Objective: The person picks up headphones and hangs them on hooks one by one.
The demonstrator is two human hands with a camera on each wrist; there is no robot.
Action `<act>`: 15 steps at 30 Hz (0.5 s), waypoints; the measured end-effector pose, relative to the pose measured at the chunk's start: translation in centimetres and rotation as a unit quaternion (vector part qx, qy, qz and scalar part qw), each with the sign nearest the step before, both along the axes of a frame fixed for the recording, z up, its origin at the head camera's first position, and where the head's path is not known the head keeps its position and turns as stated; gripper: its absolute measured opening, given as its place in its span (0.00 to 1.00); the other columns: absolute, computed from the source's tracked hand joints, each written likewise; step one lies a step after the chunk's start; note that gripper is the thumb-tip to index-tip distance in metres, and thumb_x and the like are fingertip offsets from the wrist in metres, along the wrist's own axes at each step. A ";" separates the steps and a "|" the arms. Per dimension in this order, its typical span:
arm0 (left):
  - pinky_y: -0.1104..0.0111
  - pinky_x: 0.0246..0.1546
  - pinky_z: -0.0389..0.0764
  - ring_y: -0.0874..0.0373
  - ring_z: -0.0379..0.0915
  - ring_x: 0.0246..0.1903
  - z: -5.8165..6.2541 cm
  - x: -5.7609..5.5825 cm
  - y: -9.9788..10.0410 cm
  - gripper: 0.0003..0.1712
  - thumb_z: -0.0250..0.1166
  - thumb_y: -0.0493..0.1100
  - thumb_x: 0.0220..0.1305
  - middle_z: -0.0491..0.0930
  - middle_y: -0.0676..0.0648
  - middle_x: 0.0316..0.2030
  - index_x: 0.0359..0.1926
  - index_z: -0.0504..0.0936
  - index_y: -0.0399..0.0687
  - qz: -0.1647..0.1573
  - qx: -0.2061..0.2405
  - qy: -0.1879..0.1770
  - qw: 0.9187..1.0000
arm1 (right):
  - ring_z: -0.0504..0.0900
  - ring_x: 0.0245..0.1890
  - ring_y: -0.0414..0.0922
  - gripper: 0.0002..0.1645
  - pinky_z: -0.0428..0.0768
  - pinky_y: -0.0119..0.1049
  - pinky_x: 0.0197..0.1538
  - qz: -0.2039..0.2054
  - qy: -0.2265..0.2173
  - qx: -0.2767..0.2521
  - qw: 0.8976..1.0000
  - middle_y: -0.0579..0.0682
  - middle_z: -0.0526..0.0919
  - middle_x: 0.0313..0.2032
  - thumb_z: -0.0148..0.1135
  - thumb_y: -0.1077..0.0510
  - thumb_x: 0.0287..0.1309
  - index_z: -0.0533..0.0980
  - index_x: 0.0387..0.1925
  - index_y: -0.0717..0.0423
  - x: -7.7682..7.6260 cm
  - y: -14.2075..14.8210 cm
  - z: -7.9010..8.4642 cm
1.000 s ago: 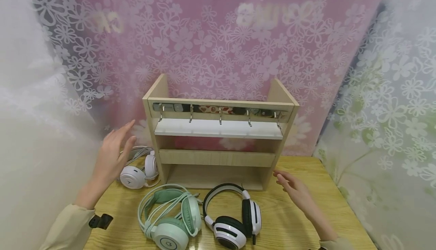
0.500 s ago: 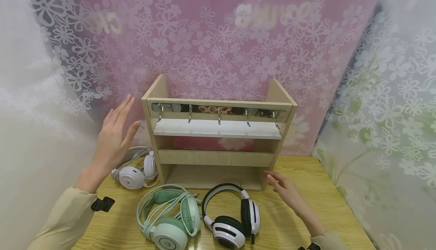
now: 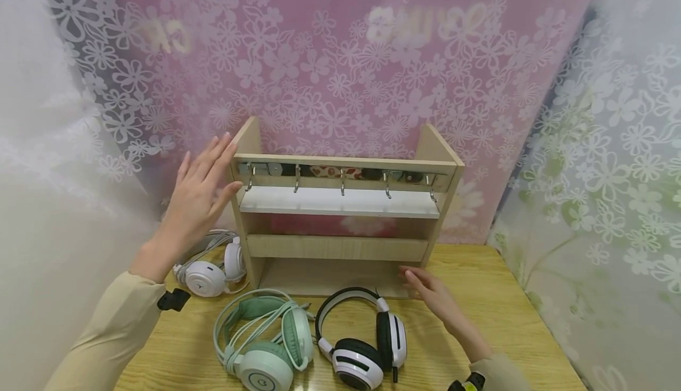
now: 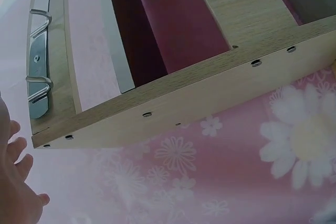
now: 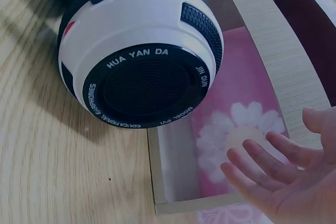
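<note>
A wooden rack [image 3: 340, 248] with a row of metal hooks [image 3: 343, 183] stands at the back of the table. My left hand [image 3: 199, 202], fingers straight, is at the rack's upper left corner; whether it touches the wood I cannot tell. In the left wrist view the fingers show just off that corner. My right hand [image 3: 433, 296] hovers before the rack's lower right side, fingers loosely extended and holding nothing. Nearest to it lies a black and white headset [image 3: 367, 352], whose printed earcup [image 5: 144, 85] fills the right wrist view. Mint green headphones [image 3: 268, 343] lie left of that headset.
White headphones [image 3: 207, 275] with a bundled cable lie on the table left of the rack. A floral curtain [image 3: 340, 54] hangs behind the rack, and pale patterned sheets enclose both sides. The wooden table [image 3: 511, 320] extends to the right.
My left hand has risen and moved right to the rack's upper corner, its fingers straightening. My right hand has shifted left along the rack's lower right side. The headphones have stayed put.
</note>
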State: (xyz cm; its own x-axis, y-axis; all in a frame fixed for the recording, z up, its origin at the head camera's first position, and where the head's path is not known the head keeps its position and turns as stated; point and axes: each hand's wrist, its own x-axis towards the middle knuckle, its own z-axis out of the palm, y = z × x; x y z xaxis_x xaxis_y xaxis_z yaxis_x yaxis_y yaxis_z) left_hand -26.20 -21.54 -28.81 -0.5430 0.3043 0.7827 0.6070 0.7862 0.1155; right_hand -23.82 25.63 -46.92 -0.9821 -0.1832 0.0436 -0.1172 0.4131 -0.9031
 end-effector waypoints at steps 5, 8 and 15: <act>0.44 0.77 0.35 0.50 0.45 0.78 0.2 -0.2 0.1 0.43 0.39 0.70 0.76 0.55 0.48 0.78 0.79 0.57 0.50 0.002 -0.019 -0.003 1.000 | 0.77 0.60 0.65 0.30 0.80 0.53 0.59 0.013 -0.011 -0.024 1.000 0.69 0.74 0.64 0.46 0.50 0.80 0.68 0.68 0.69 -0.6 -0.3 -0.4; 0.44 0.77 0.35 0.50 0.46 0.78 0.2 -0.3 0.1 0.43 0.40 0.70 0.76 0.56 0.48 0.78 0.79 0.58 0.49 0.004 -0.028 -0.005 1.000 | 0.77 0.60 0.66 0.31 0.81 0.52 0.59 0.016 -0.025 -0.038 0.999 0.70 0.73 0.64 0.47 0.50 0.80 0.67 0.68 0.72 -0.9 -0.5 -0.6; 0.43 0.76 0.37 0.47 0.52 0.77 0.0 -0.4 0.1 0.42 0.41 0.70 0.76 0.59 0.45 0.77 0.78 0.60 0.48 0.010 -0.040 0.000 0.999 | 0.78 0.59 0.67 0.34 0.79 0.56 0.59 0.033 -0.063 -0.034 0.997 0.72 0.73 0.64 0.50 0.49 0.78 0.64 0.68 0.76 -1.7 -1.4 -1.5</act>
State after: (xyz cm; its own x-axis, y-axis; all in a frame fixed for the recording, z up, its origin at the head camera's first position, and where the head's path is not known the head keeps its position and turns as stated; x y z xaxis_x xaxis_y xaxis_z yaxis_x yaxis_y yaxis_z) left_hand -26.55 -21.46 -28.83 -0.5503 0.3551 0.7557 0.5911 0.8049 0.0522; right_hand -25.48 24.19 -48.41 -0.9667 -0.2476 -0.0642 -0.0264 0.3463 -0.9378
